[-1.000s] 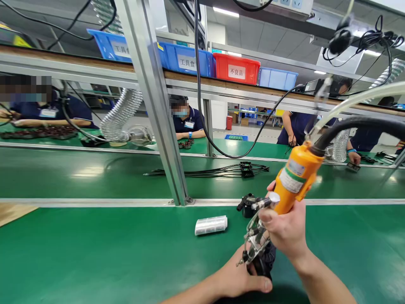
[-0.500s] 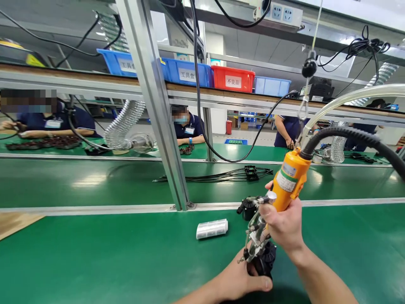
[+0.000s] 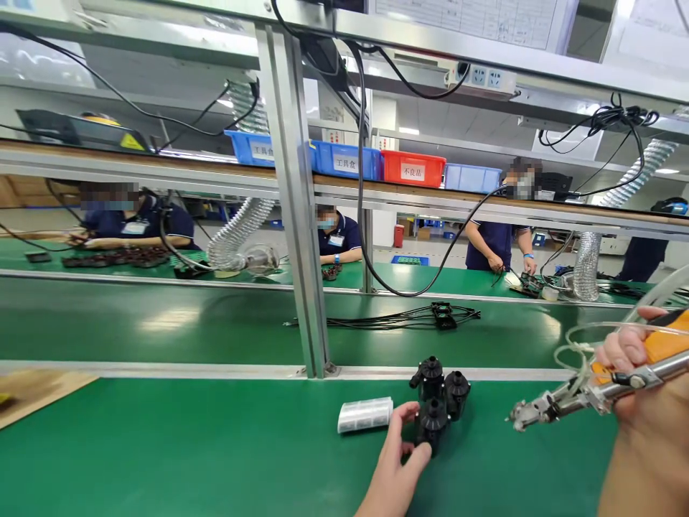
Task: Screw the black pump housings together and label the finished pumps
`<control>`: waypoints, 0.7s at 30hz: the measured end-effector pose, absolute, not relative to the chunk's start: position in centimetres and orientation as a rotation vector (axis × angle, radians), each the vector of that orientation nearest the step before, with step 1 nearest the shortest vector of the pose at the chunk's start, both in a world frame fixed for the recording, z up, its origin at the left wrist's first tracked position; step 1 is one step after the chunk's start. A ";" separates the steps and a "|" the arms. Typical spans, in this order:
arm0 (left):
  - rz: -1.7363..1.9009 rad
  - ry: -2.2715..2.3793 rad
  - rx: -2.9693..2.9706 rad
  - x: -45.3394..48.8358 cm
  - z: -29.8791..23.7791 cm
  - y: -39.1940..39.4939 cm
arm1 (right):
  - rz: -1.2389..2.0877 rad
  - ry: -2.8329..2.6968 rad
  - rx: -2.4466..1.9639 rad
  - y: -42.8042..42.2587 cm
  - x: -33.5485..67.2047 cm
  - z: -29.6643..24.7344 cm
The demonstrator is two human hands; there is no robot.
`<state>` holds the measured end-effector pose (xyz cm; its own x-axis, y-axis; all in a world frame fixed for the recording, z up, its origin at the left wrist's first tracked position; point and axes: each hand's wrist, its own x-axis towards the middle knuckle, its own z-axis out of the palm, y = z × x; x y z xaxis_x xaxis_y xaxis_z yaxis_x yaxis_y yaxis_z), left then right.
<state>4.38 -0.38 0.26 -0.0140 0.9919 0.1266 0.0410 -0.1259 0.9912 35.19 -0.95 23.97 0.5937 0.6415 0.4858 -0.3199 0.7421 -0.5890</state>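
Observation:
My right hand (image 3: 635,366) is wrapped round a yellow power screwdriver (image 3: 667,337) at the right edge. Its slim metal nose (image 3: 538,413), with a thin clear tube, points left above the green bench. My left hand (image 3: 395,459) is curled at the near left side of a small black pump (image 3: 432,420), its thumb at the base and index finger at the upper side. Two similar black pumps stand upright just behind, one at the back left (image 3: 430,377) and one at the right (image 3: 457,393).
A clear plastic roll (image 3: 366,415) lies left of the pumps. A metal post (image 3: 301,215) rises from the bench's back rail. Black cables (image 3: 387,316) lie on the strip beyond. Blue and red bins (image 3: 413,169) stand on the shelf. Several people work opposite.
The screwdriver has swung from above the pump to the right, now tilted nearly flat. The pump held under it stands on the bench beside two others. My view has shifted slightly.

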 end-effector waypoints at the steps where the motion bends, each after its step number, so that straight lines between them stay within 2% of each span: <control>1: 1.357 1.198 1.263 4.2 0.6 0.1 | 0.620 -0.790 -0.465 -1.0 35.1 23.9; 4: 1.401 1.096 1.162 3.7 1.6 1.4 | 0.634 -0.874 -0.441 -0.9 34.0 23.8; 14: 0.974 0.973 1.550 3.3 2.2 0.6 | 0.684 -1.000 -0.459 0.7 28.1 22.0; 21: 0.966 0.922 1.543 3.4 1.8 0.6 | 0.707 -1.087 -0.516 1.3 25.8 20.7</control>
<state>3.43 0.59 1.83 0.3775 0.9185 0.1174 0.0745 -0.1565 0.9849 25.78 1.30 20.67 0.2871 0.7364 0.6126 -0.2608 0.6754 -0.6898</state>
